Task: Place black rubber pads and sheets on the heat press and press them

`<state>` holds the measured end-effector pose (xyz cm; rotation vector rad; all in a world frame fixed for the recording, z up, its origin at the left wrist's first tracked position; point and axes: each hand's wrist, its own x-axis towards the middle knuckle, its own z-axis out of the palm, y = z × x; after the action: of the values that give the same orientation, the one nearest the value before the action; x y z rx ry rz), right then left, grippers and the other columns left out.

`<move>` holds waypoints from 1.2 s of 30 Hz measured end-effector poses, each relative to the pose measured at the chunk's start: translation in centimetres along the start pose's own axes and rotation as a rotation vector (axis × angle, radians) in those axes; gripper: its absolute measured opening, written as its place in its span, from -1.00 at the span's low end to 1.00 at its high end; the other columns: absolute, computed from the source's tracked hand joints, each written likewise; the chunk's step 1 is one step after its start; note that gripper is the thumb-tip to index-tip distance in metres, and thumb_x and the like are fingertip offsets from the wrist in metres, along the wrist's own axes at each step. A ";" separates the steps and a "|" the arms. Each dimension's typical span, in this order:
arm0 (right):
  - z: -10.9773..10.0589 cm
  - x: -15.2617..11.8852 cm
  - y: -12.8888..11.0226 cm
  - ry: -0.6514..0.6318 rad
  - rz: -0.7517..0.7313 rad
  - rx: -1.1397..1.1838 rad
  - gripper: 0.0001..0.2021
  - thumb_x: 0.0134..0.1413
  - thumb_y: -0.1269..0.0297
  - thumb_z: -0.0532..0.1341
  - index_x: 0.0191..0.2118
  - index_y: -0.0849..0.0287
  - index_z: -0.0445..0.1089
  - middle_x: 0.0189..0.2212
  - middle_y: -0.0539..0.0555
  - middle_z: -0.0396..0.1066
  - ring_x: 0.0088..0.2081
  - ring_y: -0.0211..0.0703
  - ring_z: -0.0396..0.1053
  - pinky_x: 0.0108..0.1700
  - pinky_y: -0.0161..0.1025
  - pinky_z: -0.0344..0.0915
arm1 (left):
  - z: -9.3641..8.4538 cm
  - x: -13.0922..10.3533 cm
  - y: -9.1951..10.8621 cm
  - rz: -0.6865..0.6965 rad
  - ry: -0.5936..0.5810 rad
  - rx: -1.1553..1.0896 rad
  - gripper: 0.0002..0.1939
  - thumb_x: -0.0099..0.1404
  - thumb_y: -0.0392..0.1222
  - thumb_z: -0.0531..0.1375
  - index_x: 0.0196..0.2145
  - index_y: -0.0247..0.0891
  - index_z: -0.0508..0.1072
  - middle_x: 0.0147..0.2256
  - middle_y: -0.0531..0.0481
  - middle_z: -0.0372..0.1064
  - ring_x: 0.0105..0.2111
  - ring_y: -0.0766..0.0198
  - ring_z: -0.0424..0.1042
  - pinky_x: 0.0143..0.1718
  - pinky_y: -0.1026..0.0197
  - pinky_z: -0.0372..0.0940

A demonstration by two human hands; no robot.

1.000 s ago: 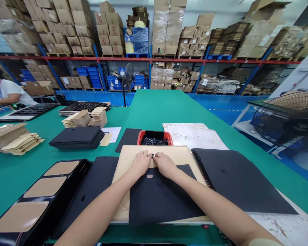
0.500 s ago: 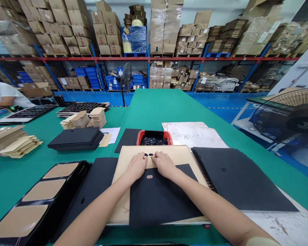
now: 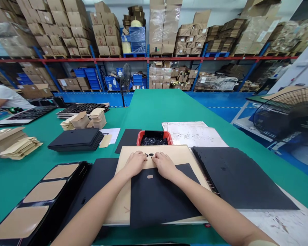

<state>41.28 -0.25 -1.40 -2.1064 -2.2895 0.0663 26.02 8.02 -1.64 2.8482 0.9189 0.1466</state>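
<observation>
My left hand [image 3: 136, 164] and my right hand [image 3: 165, 165] rest close together at the upper edge of a black sheet [image 3: 161, 201]. The sheet has an oval cut-out and lies slightly askew on a tan board [image 3: 122, 198]. Both hands have curled fingers, with the thumbs turned toward each other. A small black oval [image 3: 151, 154] shows on the board between them. More black shows right at the fingertips of each hand, but what they pinch is too small to make out. Just beyond the board stands a red basket [image 3: 139, 137] of small black pieces.
To the right lies a stack of black sheets [image 3: 246, 181]; to the left, another black sheet [image 3: 102, 174] and a pile with tan panels [image 3: 45, 190]. Farther left are black boards [image 3: 74, 138] and tan card bundles [image 3: 20, 147]. A fan [image 3: 295, 116] stands right; a person [image 3: 10, 97] sits far left.
My hands stay in nearly the same place, with only a slight shift of the fingers. At the far right background, a person has come into view.
</observation>
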 end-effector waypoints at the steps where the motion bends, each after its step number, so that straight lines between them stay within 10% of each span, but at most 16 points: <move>1: 0.0 0.0 0.1 0.001 0.002 0.004 -0.68 0.18 0.53 -0.05 -0.06 0.23 0.36 -0.10 0.21 0.28 -0.07 -0.01 0.18 -0.13 -0.17 0.09 | 0.0 0.1 -0.1 -0.004 0.001 -0.011 -0.67 0.26 -0.41 -0.03 -0.18 -0.19 0.47 -0.05 -0.04 0.41 0.05 0.13 0.23 -0.04 0.08 0.17; 36: -1.8 2.7 0.6 -0.018 0.394 0.250 -0.78 0.05 0.36 0.15 -0.21 0.27 0.47 -0.14 0.28 0.43 -0.14 0.05 0.42 -0.18 -0.16 0.31 | 1.8 -5.2 -0.2 0.121 0.268 -0.095 -0.55 0.26 -0.33 -0.07 -0.03 0.01 0.43 0.09 0.01 0.30 0.14 0.03 0.19 0.03 -0.12 0.29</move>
<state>41.73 2.54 0.32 -2.3815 -1.7305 0.3603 21.98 4.97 -3.74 2.8391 0.7579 0.5818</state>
